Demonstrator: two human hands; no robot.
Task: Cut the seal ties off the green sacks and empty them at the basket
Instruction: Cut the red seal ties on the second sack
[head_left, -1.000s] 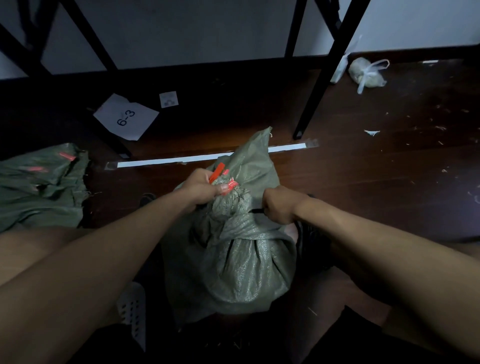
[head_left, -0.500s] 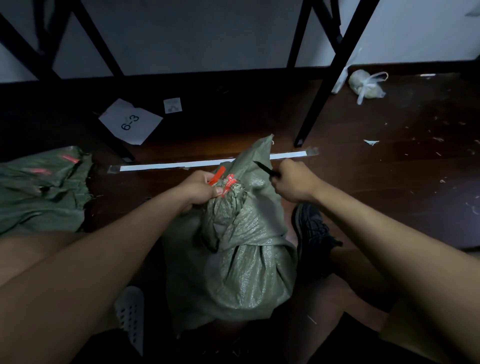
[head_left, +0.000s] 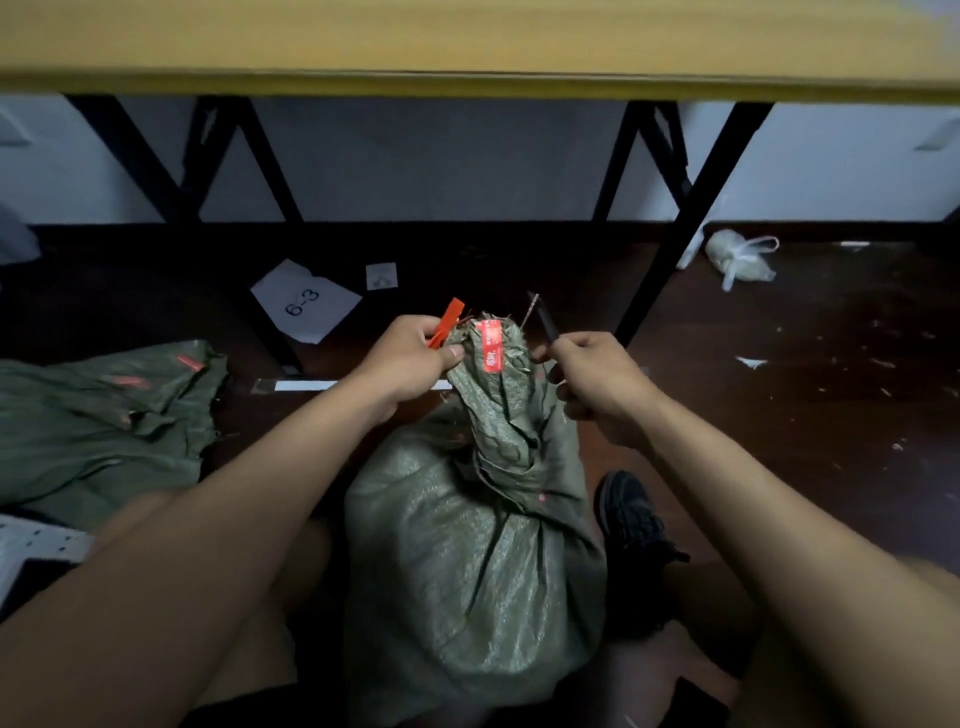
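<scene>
Standing upright between the person's knees, a full green sack (head_left: 467, 561) is seen on the dark wooden floor (head_left: 810, 415), with a black shoe (head_left: 631, 512) just to its right. The gathered neck of the sack is gripped by the left hand (head_left: 410, 358), whose fingers are curled round the bunched cloth; an orange-red seal tie (head_left: 448, 322) is pinched in the same hand and sticks up past the knuckles. A red label (head_left: 490, 345) is stuck on the neck beside that thumb. A dark, slim cutting tool (head_left: 543, 322) is held in the curled fingers of the right hand (head_left: 597, 379), its tip pointing up and away, close beside the top of the neck; whether it touches the cloth cannot be told. At the left, a heap of emptied green sacks (head_left: 104, 415) is lying on the floor, and a pale perforated edge (head_left: 36, 543) is glimpsed at the frame's border. A strip of white tape (head_left: 306, 385) is laid across the floor behind the hands. Farther off, a sheet of paper marked "6-3" (head_left: 304, 301) and a small paper slip (head_left: 382, 275) are lying under black table legs (head_left: 670, 254). A knotted white plastic bag (head_left: 740, 257) is resting near the wall, and a yellow tabletop (head_left: 467, 47) is seen overhead.
</scene>
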